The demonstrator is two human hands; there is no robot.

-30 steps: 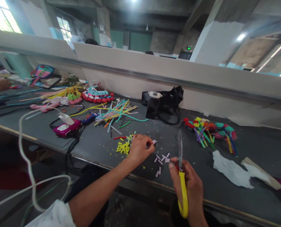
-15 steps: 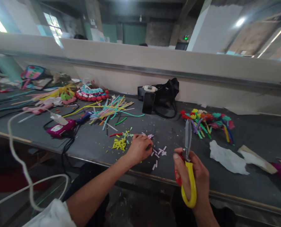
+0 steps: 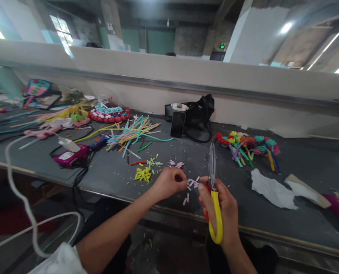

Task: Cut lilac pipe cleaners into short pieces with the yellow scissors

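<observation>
My right hand [image 3: 222, 205] holds a pair of scissors [image 3: 216, 217] with one yellow and one red handle, blades pointing up and away. My left hand [image 3: 171, 183] is curled in a pinch just above the table, beside a scatter of short pale lilac pieces [image 3: 191, 184]. Whatever its fingertips hold, if anything, is too small to make out. Farther back lies a second group of lilac bits [image 3: 176, 164]. A heap of short yellow pieces [image 3: 142, 174] lies left of my left hand, with pale green bits [image 3: 155, 163] at its edge.
Long coloured pipe cleaners [image 3: 138, 133] lie in a loose pile at the back. A phone [image 3: 178, 123] leans by a black bag [image 3: 200, 118]. Pipe-cleaner flowers [image 3: 246, 144] and white paper [image 3: 272, 190] lie to the right. A purple glue gun [image 3: 72, 155] with cables lies left.
My right hand has moved left with the scissors, closer to my left hand. My left hand has drawn back slightly, its fingers now curled in a pinch near the lilac pieces.
</observation>
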